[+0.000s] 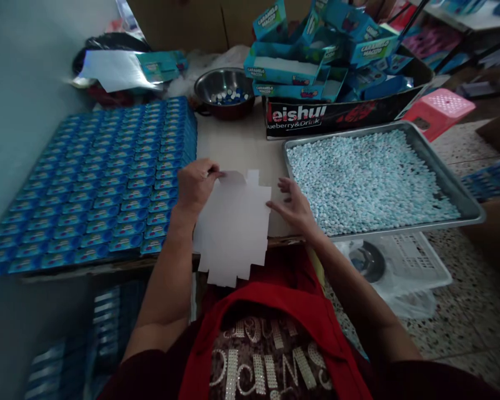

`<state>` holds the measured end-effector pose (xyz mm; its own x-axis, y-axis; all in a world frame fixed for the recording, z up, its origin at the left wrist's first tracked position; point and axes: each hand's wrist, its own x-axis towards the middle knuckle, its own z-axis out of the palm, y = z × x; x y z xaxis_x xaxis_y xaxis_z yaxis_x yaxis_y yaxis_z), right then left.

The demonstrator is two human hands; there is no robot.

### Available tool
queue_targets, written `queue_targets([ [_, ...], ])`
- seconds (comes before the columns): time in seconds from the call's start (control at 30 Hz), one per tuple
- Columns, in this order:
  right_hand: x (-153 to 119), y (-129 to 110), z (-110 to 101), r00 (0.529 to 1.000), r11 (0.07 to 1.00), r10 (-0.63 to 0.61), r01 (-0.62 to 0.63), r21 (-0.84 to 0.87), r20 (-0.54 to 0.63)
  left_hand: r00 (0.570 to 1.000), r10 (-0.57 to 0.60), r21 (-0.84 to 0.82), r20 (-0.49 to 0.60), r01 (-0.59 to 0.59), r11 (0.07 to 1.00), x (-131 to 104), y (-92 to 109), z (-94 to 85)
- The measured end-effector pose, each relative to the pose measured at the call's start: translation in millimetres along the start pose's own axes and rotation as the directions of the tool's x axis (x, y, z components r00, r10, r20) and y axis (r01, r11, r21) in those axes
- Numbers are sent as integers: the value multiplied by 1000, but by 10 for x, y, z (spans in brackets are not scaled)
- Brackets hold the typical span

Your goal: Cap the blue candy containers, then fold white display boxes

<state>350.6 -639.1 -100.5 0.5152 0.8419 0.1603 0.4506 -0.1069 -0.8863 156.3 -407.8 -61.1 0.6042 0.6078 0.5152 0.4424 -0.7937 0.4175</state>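
An unfolded white carton blank point(236, 222) with notched flaps lies at the table's front edge, its near end reaching out over my red apron. My left hand point(198, 180) pinches a flap at its upper left corner, between thumb and fingers. To the right of the blank, my right hand point(294, 208) is open, fingers apart, the thumb close to the blank's right edge. I cannot tell whether that thumb touches it. The blank's printed side, if any, is hidden underneath.
Rows of small blue packs point(108, 183) fill the left side. A metal tray point(470, 208) of pale blue and white pieces lies at the right. Behind stand a steel bowl point(206, 83), a black carton point(337, 116) piled with turquoise boxes point(283, 64), and a pink stool point(445, 108).
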Motion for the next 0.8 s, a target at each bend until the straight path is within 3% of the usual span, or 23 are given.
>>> queue_targets([
  [0.07,45,-63,-40,991,939,49,-89,333,127,997,71,-31,-41,-73,997,110,88,-146],
  [0.13,66,-172,-62,978,846,48,-147,512,202,993,114,-49,-33,-116,992,210,171,-209],
  [0.27,75,-322,-26,976,768,139,-215,603,170,994,105,-92,19,-103,990,345,267,-106],
  [0.43,142,-249,12,948,671,279,-307,675,154,998,34,-198,45,-25,980,356,330,107],
  [0.5,155,-232,-39,935,643,311,-338,688,170,999,-37,-277,36,46,960,272,332,127],
  [0.57,149,-240,-125,921,608,317,-382,696,228,979,-201,-418,29,195,887,119,299,106],
  [0.6,142,-244,-171,916,592,313,-395,702,251,948,-310,-507,76,305,806,19,276,89],
  [0.67,129,-236,-239,917,581,303,-393,713,258,825,-468,-644,318,550,531,-209,242,66],
  [0.73,120,-190,-245,928,610,308,-361,705,209,665,-485,-660,568,720,214,-432,264,86],
  [0.8,105,-119,-172,933,695,323,-349,629,161,559,-507,-645,657,764,8,-602,348,159],
])
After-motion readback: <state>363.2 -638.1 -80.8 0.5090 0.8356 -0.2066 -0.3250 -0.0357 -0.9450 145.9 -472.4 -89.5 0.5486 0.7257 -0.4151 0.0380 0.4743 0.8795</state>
